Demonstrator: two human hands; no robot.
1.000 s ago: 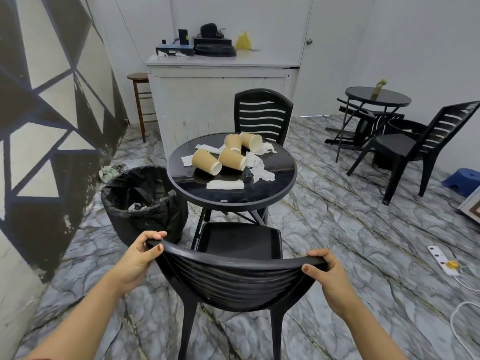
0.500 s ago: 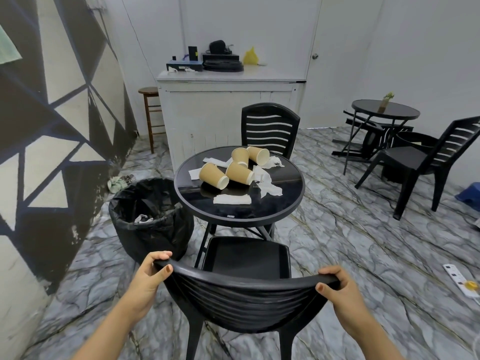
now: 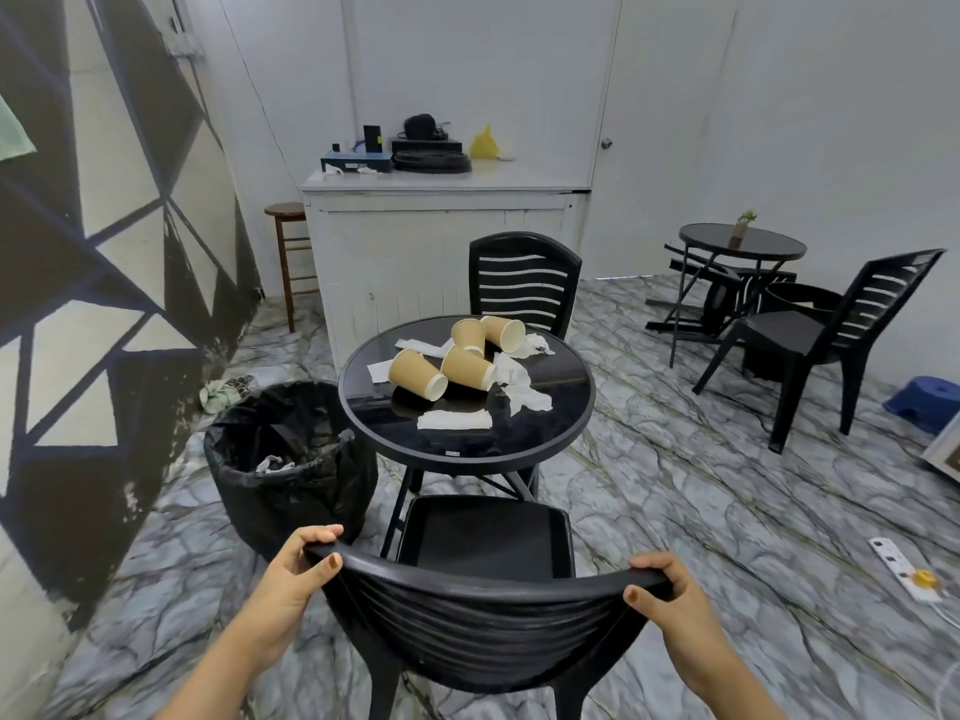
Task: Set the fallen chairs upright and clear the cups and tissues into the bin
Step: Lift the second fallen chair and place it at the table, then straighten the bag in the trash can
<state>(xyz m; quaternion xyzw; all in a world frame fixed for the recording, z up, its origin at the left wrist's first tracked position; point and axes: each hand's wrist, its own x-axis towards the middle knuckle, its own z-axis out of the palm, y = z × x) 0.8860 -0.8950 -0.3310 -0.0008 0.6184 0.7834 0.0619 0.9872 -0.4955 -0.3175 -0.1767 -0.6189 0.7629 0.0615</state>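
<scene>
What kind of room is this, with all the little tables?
Probably a small café or break room. There are round black tables with plastic chairs, paper cups left on one, and a white counter at the back.

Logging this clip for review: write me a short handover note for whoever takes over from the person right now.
Left hand and right hand both grip the top rail of the near black plastic slatted chair, which stands upright at the round black glass-topped table.
Four tan paper cups lie tipped on the table among white tissues.
The black-bagged bin stands left of the table, some paper already inside.
Done: the near chair is up.
Left: a fallen black chair by the far round table; all cups and tissues.
</scene>
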